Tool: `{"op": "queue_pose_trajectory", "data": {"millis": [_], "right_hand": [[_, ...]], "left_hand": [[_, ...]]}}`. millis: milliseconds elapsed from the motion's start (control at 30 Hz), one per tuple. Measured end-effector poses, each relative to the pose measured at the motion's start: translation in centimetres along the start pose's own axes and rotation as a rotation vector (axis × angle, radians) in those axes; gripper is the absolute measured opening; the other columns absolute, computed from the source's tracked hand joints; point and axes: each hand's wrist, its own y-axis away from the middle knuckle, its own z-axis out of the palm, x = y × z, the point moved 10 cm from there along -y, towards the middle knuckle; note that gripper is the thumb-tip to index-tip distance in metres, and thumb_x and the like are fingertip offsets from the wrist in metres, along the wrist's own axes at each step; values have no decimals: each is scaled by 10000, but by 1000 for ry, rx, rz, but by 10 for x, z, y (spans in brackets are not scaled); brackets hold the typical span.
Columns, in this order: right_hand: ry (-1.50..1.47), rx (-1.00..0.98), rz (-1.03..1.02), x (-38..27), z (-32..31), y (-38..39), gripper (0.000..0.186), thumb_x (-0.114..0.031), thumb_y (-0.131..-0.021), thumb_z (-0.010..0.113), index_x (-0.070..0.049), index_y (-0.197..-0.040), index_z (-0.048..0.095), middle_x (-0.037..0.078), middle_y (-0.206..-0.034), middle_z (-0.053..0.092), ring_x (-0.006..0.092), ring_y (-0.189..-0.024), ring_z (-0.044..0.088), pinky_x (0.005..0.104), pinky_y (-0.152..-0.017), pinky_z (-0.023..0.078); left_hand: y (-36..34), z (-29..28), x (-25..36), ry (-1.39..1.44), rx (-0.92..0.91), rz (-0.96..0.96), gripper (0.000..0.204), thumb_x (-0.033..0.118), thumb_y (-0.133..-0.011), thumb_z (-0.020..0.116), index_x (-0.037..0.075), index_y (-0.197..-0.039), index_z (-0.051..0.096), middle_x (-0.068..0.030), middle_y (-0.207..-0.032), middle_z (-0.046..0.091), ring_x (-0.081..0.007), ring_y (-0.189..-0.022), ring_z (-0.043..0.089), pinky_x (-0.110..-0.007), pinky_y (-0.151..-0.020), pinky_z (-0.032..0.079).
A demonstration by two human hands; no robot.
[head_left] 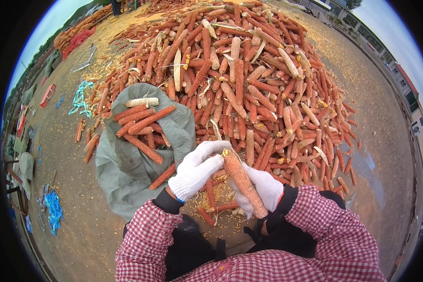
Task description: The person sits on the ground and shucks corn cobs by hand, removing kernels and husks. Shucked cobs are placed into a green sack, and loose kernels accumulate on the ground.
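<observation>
A corn cob [243, 183], pale orange and mostly stripped, is held up in front of me with a few yellow kernels at its upper end. My right hand [263, 187], in a white knitted glove, is wrapped round its lower part. At the upper end, my left hand [198, 168], gloved the same way, presses its thumb and fingers by the kernels. Just left of that hand lies a grey-green sack [115, 162], crumpled and spread, with several reddish cobs [143, 126] and one whitish cob [142, 102] on it.
A big heap of bare cobs [249, 89] rises ahead. Loose kernels and a few cobs [210, 193] lie on the ground between my feet. Tangled blue cord [54, 211] and turquoise netting [81, 98] are at the left, near a red crate [47, 95].
</observation>
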Motion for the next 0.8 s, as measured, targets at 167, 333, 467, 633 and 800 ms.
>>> {"op": "queue_pose_trajectory", "data": {"millis": [167,333,467,633,800], "right_hand": [[126,113,-79,1,-13,-3,555,-565,-1072,292,-89,-933,541,79,-637,559,203,-460,529,329,-418,462],[344,320,-205,-12,-30,-3,523,-514,-1079,329,-58,-976,565,86,-654,581,194,-454,542,318,-401,458],[541,333,-364,-26,-27,0,543,-503,-1078,336,-29,-976,580,87,-661,596,192,-445,552,323,-404,476],[365,306,-175,-19,-26,0,546,-515,-1076,332,-38,-960,570,88,-645,580,205,-430,543,339,-391,472],[250,302,-57,-9,-28,-2,555,-543,-1072,322,-48,-960,547,83,-621,553,220,-426,539,363,-376,471]], "left_hand": [[0,-3,-1,-196,51,-47,277,146,-970,569,24,-1187,688,-84,-982,694,-123,-873,627,-285,-827,513],[3,-3,22,-598,65,49,294,64,-913,527,20,-1124,727,-90,-891,713,-117,-767,636,-276,-711,504],[7,-10,8,-491,196,25,262,57,-871,567,17,-1071,731,-164,-925,731,-229,-834,716,-314,-786,545],[5,-5,6,-61,120,-67,253,59,-908,564,-6,-1088,728,-96,-920,738,-135,-826,678,-287,-773,546],[4,-4,0,-104,65,-133,252,88,-930,567,-16,-1094,728,-47,-922,729,-88,-828,641,-278,-755,543]]}}
